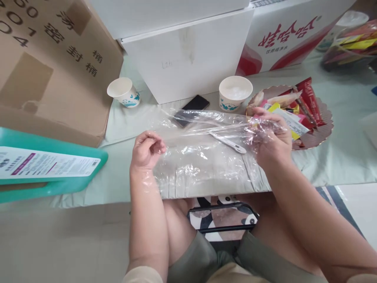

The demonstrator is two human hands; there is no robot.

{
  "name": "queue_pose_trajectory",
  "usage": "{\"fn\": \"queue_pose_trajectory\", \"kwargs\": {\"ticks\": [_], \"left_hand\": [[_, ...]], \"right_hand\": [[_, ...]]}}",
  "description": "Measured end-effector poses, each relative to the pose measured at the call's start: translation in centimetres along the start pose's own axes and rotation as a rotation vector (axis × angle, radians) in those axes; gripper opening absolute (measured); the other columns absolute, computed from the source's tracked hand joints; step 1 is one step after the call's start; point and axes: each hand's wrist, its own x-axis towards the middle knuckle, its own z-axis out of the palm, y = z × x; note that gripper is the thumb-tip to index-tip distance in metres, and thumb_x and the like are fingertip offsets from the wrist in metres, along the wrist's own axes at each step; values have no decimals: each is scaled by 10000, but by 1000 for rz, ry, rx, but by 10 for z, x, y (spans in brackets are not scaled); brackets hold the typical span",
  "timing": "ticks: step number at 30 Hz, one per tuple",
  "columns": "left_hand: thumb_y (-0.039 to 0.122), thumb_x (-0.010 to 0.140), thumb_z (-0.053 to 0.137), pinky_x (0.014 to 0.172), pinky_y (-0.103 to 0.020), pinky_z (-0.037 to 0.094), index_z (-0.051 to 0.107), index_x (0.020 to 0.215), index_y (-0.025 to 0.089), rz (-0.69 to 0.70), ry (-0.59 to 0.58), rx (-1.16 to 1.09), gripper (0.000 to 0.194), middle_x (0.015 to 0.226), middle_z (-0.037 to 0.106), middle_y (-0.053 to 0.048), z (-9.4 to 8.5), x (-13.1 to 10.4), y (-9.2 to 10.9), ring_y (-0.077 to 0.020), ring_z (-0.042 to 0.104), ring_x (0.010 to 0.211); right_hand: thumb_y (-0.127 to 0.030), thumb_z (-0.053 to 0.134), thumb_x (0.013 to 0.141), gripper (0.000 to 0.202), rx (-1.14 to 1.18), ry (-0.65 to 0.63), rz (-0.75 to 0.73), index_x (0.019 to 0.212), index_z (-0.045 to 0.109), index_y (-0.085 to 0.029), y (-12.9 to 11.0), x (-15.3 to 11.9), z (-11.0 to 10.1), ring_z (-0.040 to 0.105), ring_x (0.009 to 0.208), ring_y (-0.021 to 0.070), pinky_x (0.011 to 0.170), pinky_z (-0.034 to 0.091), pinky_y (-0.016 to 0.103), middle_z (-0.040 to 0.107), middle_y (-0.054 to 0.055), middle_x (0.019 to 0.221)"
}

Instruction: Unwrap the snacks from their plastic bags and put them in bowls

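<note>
Holds clear film point(191, 157) across centre, pinched in curled fingers of the left hand point(146, 152) at nine o'clock and bunched in the right hand point(273, 141) at three, and might tear it by snagging on the white cutter point(229, 143) near centre, toward three, or tip the paper cup point(228, 103) at one by tugging wide.

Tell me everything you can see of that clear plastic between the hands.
The clear plastic looks like thin, glossy film, creased and full of bright glints. It spreads over the near part of the pale green tablecloth, with one side bunched in the right hand and the other reaching the left hand, whose grip is unclear. Part of the black phone shows through it. Whether bag or sheet, I cannot tell.
</note>
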Motion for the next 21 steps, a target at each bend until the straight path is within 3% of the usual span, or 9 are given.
{"fn": "queue_pose_trajectory", "kwargs": {"ticks": [5,8,11,13,16,21], "left_hand": [[186,605,667,517,-209,524,629,639,166,-144,99,86,54,589,668,-2,1,7,-4,-124,654,522],[217,651,658,576,-233,545,636,629,157,-176,109,66,68,629,687,-20,1,9,-4,-137,673,564],[366,735,668,624,-257,553,645,625,157,-234,91,49,237,630,682,-28,3,10,-6,-158,687,615],[405,710,721,613,-243,536,655,634,150,-263,83,111,274,630,672,-24,3,10,-8,-151,677,623],[314,597,816,568,-214,503,686,707,137,-300,48,186,245,688,676,-17,2,12,-9,-128,649,622],[200,527,867,641,-260,566,705,873,152,-349,-68,156,385,1019,695,-62,0,15,-4,-207,719,855]], "right_hand": [[-333,821,739,149,-78,-91,-88,773,687,-277,-2,2,-3,616,1126,233,755,534,347,658,15,1174],[-354,809,755,189,-83,-124,-133,680,660,-263,-1,-1,-9,616,1131,249,838,529,409,640,21,1189],[-397,795,776,185,-28,-183,-170,668,691,-290,-9,-6,-18,631,1092,245,905,523,446,613,-9,1266],[-414,764,807,180,-87,-285,-192,675,710,-303,-16,-10,-24,608,1157,254,980,505,458,595,-28,1314],[-369,693,866,167,-274,-483,-212,719,737,-301,-22,-16,-31,536,1294,261,1079,458,448,570,-25,1381],[-407,609,920,251,-494,-903,-94,815,796,-278,-25,-17,-42,330,1496,348,1206,305,554,514,35,1513]]}}
